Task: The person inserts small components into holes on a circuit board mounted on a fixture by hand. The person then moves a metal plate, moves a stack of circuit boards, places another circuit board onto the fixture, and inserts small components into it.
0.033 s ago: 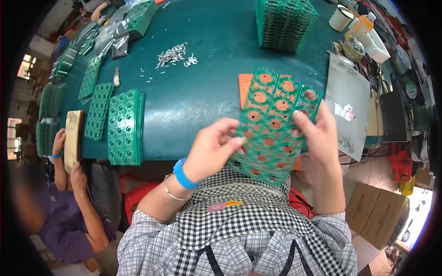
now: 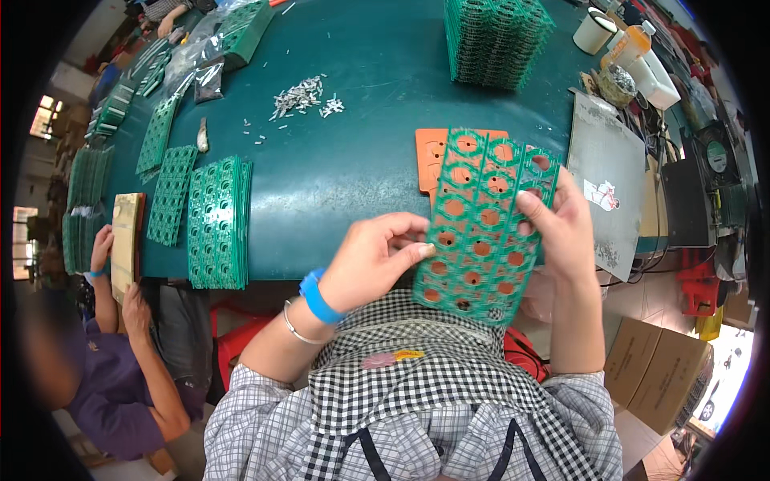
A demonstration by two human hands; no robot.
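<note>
Both my hands hold a green circuit-board panel [image 2: 481,232] full of round cut-outs, tilted over the table's near edge. My left hand [image 2: 377,256], with a blue wristband and a thin bracelet, pinches the panel's left edge. My right hand [image 2: 561,224] grips its right edge, fingers curled over the top. Behind the panel an orange board [image 2: 433,148] lies flat on the dark green table [image 2: 361,184]; its pattern shows through the holes.
A tall stack of green panels [image 2: 497,40] stands at the far side, a lower pile [image 2: 216,220] at the near left. Small metal parts [image 2: 301,94] lie scattered. A grey metal plate [image 2: 605,184] sits right. A co-worker's hands [image 2: 104,248] hold a tan board at left.
</note>
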